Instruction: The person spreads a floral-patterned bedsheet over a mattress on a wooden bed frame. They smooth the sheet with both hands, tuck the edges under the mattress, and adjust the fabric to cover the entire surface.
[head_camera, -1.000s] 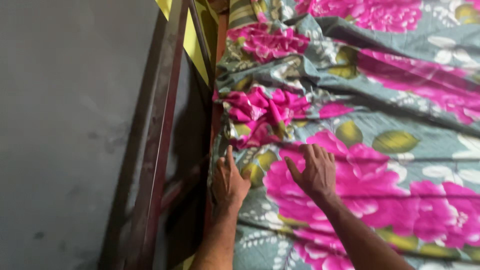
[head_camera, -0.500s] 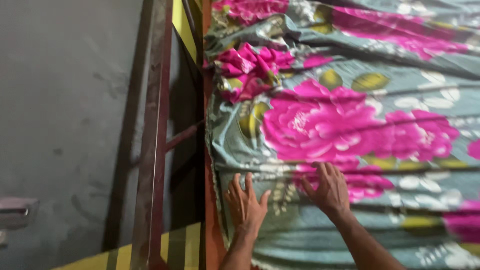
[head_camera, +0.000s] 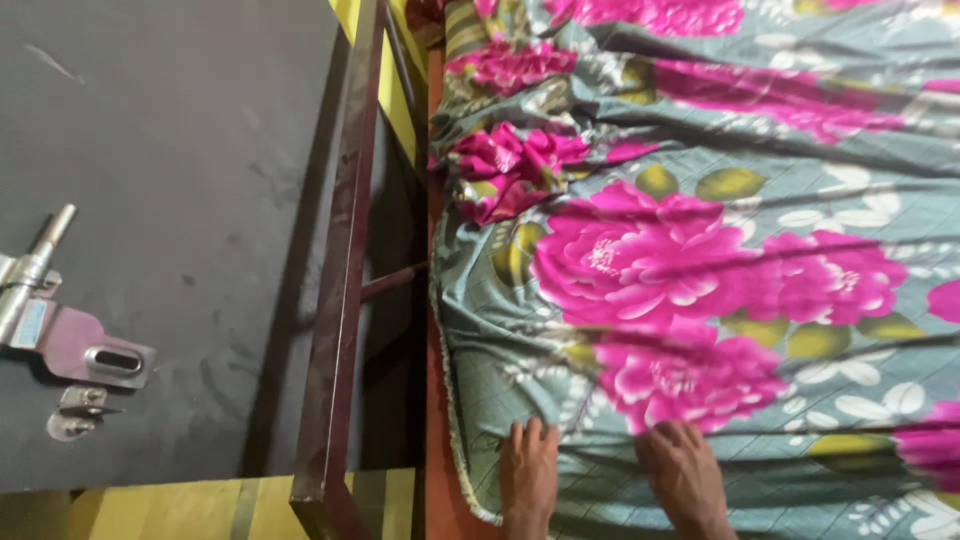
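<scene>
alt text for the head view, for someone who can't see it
Two bare hands, left hand and right hand, press flat on a grey bedsheet with large pink flowers. A dark bed rail runs alongside, with a metal door latch far left.

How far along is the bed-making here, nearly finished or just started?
Partway, it seems. Done: the floral sheet already covers the bed up to the dark wooden frame. In hand: the left hand and right hand press flat on the sheet near its fringed edge. Left: long creases run across the sheet and a bunched fold sits by the frame, not yet smoothed.
</scene>
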